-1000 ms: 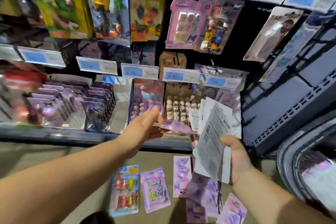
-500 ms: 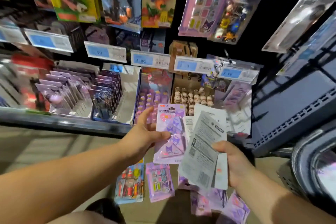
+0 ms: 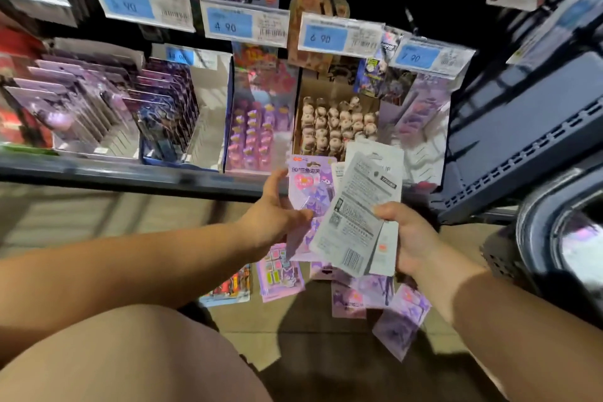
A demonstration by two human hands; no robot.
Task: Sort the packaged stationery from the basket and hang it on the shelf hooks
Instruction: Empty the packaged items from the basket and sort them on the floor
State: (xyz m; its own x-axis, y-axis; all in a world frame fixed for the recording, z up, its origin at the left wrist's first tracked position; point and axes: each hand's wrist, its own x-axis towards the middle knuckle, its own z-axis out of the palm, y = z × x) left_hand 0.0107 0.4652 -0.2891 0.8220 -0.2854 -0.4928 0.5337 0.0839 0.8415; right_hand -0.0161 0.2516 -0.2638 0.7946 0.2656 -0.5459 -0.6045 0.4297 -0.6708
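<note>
Pinching the purple pack (image 3: pixel 310 192) upright, left hand (image 3: pixel 277 219) sits just left of the fanned stack (image 3: pixel 359 222) gripped by right hand (image 3: pixel 411 238)

Tan floor (image 3: pixel 310 365) strewn with purple packets (image 3: pixel 399 326) and a red one (image 3: pixel 230 287); shelf (image 3: pixel 98 170) carrying product boxes (image 3: pixel 208 114).

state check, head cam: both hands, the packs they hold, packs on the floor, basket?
left hand: closed on purple pack
purple pack: held, front up
right hand: gripping fanned white packs
white packs: held, printed backs up
floor packs: lying flat and loose, not hung
basket: at right, contents blurred
</note>
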